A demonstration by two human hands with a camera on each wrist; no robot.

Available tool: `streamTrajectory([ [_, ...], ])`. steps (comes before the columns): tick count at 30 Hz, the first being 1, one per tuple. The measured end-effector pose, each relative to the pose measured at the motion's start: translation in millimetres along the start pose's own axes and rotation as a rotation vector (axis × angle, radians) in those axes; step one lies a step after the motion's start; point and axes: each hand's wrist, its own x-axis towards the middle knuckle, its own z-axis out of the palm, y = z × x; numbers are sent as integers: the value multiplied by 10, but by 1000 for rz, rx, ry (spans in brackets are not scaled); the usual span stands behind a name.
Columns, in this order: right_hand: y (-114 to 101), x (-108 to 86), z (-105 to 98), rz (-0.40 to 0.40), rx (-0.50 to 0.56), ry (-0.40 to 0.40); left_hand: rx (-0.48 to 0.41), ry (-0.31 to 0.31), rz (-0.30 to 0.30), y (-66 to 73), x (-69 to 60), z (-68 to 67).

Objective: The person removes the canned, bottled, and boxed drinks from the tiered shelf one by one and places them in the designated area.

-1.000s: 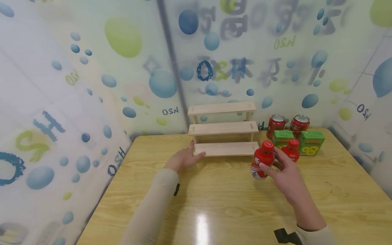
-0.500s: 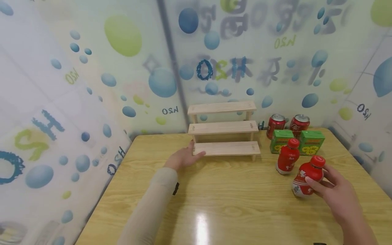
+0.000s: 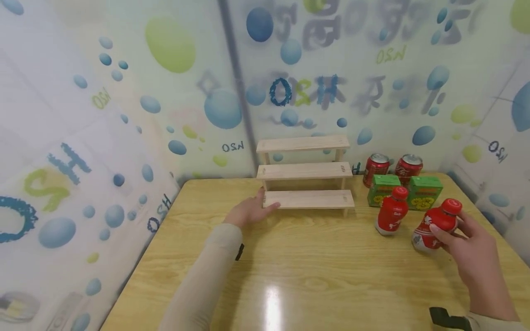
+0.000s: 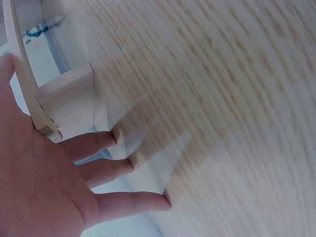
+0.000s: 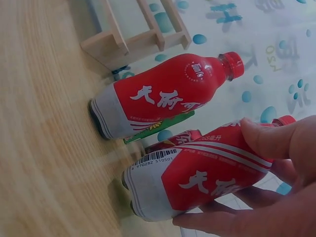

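Note:
In the head view my right hand (image 3: 472, 246) grips a red and white plastic drink bottle (image 3: 436, 225) near its upper part. The right wrist view shows my thumb on one side of this bottle and fingers on the other; its base is at or just above the tabletop. Left of it, a matching bottle (image 5: 163, 96) with a red cap stands upright on its own. My left hand (image 3: 250, 211) rests at the left end of the lowest board of a three-tier wooden shelf (image 3: 306, 198). Its thumb touches the board, while several straight fingers (image 4: 133, 201) meet the tabletop.
Behind the bottles stand two green boxes (image 3: 424, 192) with yellow flowers, and behind those two red soda cans (image 3: 377, 169). The wooden table (image 3: 314, 276) ends at patterned walls (image 3: 186, 92) at the back and both sides.
My right hand has carried its bottle from in front of the shelf's right end to the right of the standing bottle. My left hand stays at the shelf.

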Motion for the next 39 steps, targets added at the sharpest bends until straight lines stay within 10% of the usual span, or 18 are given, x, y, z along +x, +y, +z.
streamTrajectory([
  [18, -90, 470, -143, 34, -14, 20, 1, -2, 3, 98, 4, 41],
  [31, -93, 394, -44, 77, 12, 72, -64, 23, -32, 35, 6, 91],
  [39, -274, 259, -124, 35, -72, 62, -263, 110, -69, 6, -91, -61],
])
